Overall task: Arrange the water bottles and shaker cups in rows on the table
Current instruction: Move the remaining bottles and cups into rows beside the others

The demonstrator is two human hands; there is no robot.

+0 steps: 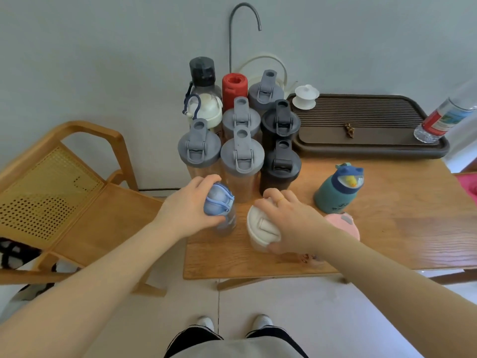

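Wooden table (387, 228) at centre-right; light wooden chair with cane-mesh back (64, 192) beside its left edge. Dark brown slatted tea tray (361, 125) on the table's far right, carrying a white lidded porcelain cup (306, 96) at its back-left corner and a clear plastic bottle with red label (444, 117) at its right end. Far-left corner of table: packed block of bottles in rows, comprising four grey-lidded clear shaker cups (242, 153), two black shaker cups (280, 169), a red cylindrical bottle (234, 90), a dark-capped clear bottle (202, 73) and a white-lidded bottle with blue loop (205, 109). Teal bottle with navy animal-shaped cap (338, 188) stands apart, right of the block; pink rounded lid (344, 223) just beside the right wrist. Left hand (189, 205) grasps a clear bottle with blue lid (219, 202) in front of the block. Right hand (289, 218) grasps the top of a white-lidded cup (262, 228), just right of it.
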